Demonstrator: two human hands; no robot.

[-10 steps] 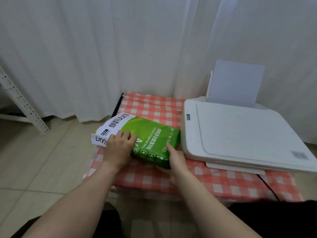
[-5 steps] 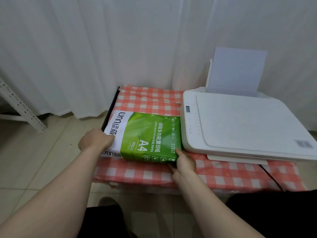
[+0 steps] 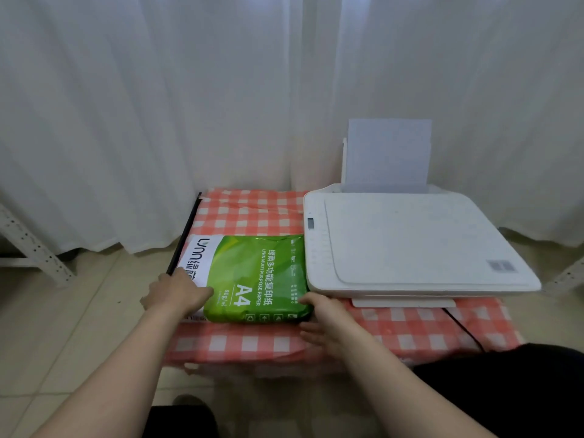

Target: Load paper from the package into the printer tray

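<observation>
A green and white A4 paper package (image 3: 256, 273) lies flat on the checked table, its right edge against the white printer (image 3: 410, 248). My left hand (image 3: 177, 294) grips the package's near left corner over the white end, with its fingertips hidden. At the near right corner my right hand (image 3: 319, 314) holds the package, thumb on top and fingers along the front edge. White sheets (image 3: 388, 156) stand upright in the printer's rear tray. The package looks sealed.
The low table wears a red and white checked cloth (image 3: 252, 213). A white curtain (image 3: 189, 105) hangs close behind it. A black cable (image 3: 464, 327) runs off the front right. A white metal shelf leg (image 3: 34, 251) stands on the tiled floor at left.
The package was turned and laid flat and square beside the printer. My left hand went from its top to its near left corner. My right hand stayed at the near right corner.
</observation>
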